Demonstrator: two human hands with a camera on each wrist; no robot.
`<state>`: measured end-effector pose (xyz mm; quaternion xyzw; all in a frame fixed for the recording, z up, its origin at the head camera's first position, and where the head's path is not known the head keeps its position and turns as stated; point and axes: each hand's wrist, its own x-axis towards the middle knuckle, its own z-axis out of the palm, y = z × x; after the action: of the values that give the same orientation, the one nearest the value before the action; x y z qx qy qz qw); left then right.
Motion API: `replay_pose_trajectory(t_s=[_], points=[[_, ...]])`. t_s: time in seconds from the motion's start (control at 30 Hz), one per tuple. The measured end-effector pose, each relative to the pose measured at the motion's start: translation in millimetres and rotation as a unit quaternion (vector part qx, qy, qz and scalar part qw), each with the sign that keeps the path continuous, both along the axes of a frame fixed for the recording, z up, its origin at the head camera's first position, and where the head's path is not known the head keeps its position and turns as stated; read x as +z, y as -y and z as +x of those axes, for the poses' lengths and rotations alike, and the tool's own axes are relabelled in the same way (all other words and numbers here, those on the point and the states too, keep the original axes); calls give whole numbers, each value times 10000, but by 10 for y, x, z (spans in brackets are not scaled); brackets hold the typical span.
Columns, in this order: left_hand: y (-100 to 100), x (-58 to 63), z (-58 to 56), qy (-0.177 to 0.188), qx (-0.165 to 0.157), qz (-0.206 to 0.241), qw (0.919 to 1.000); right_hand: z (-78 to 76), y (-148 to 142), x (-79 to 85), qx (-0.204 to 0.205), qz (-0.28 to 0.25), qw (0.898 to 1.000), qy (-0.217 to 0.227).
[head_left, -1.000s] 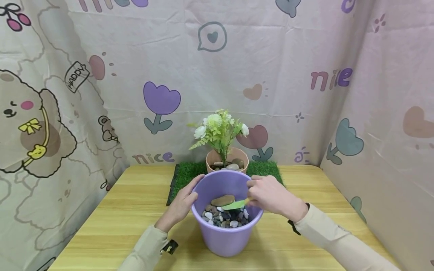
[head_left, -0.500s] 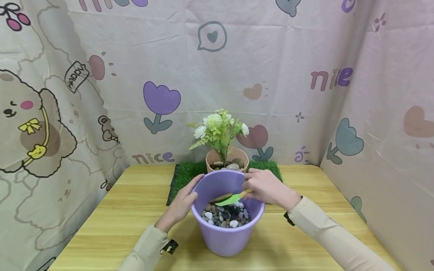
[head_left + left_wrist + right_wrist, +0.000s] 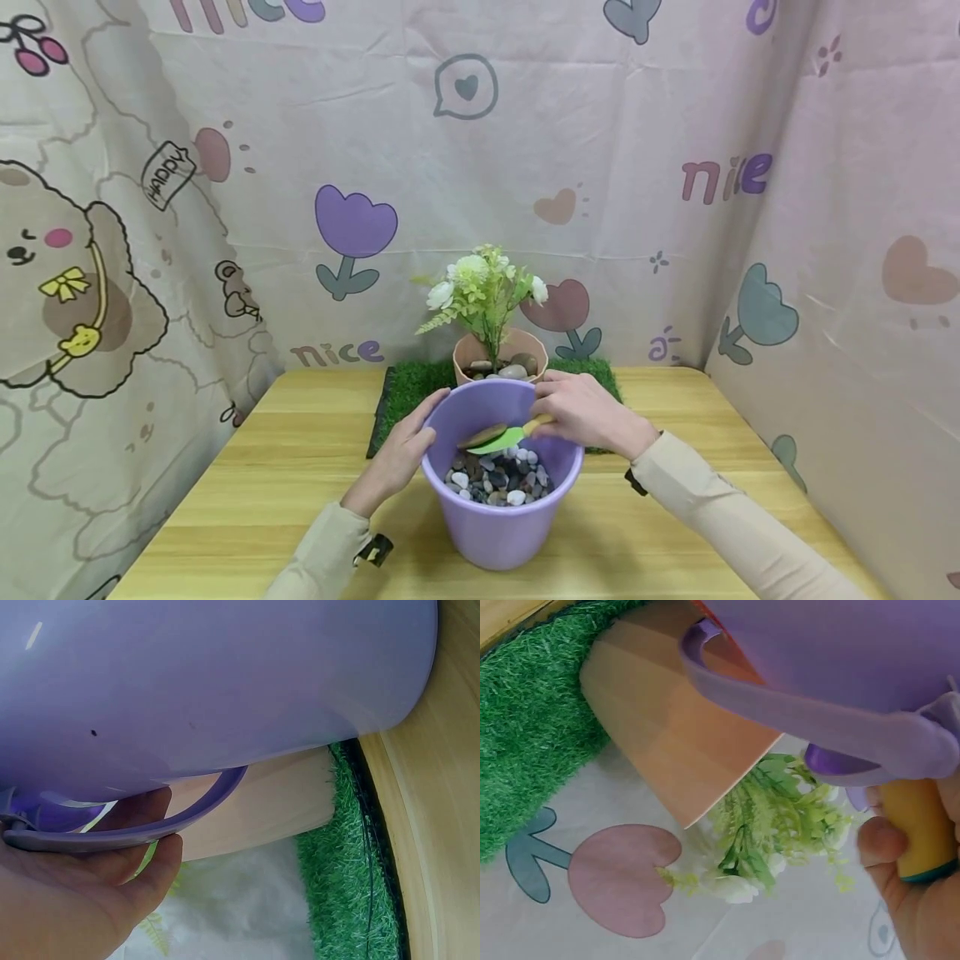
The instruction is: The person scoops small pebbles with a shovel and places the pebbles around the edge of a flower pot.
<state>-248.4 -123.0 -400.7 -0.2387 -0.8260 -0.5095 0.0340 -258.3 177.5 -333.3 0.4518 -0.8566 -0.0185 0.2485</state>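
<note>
A purple bucket (image 3: 501, 533) holds many small pebbles (image 3: 498, 482). My left hand (image 3: 401, 452) grips its left rim; in the left wrist view, fingers show beside the bucket's curved carrying handle (image 3: 150, 834). Over the right rim, my right hand (image 3: 588, 412) holds a small garden trowel by its yellow handle (image 3: 922, 829). The trowel's green blade (image 3: 497, 442) points left inside the bucket, above the pebbles. A larger flat brown stone (image 3: 483, 434) leans tilted along the blade's far side; whether the blade bears its weight I cannot tell.
Close behind the bucket, a peach flowerpot (image 3: 468, 348) with white flowers (image 3: 471, 268) and stones stands on a green artificial grass mat (image 3: 420, 382). The wooden table (image 3: 300, 467) lies beneath. A printed cloth (image 3: 420, 167) hangs behind and at both sides.
The right hand and trowel have shifted left and slightly upward. The brown stone has gone from lying flat to tilted and slightly farther left. The left hand keeps its place on the rim.
</note>
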Motion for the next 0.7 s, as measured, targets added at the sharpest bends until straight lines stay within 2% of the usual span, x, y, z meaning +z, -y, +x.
replay_pose_trajectory(t_s=[0.1, 0.23, 0.33, 0.43, 0.57, 0.7], points=[[4, -5, 4, 13, -17, -32, 10000, -22, -34, -46, 382, -303, 9982, -360], [6, -9, -2, -36, -37, -51, 10000, -67, -77, -104, 858, -749, 9896, -882], [10, -1, -1, -40, -79, -12, 10000, -109, -115, -146, 1003, -1017, 9837, -1097], [15, 2, -6, -9, -119, 33, 9999, -121, -140, -158, 790, -1111, 9855, -1010], [17, 1, -9, 22, -96, 34, 9999, -93, -141, -138, 182, -1133, 9921, -516], [6, 6, -2, 72, -70, 44, 9999, -63, -125, -125, -436, -1143, 9925, -87]])
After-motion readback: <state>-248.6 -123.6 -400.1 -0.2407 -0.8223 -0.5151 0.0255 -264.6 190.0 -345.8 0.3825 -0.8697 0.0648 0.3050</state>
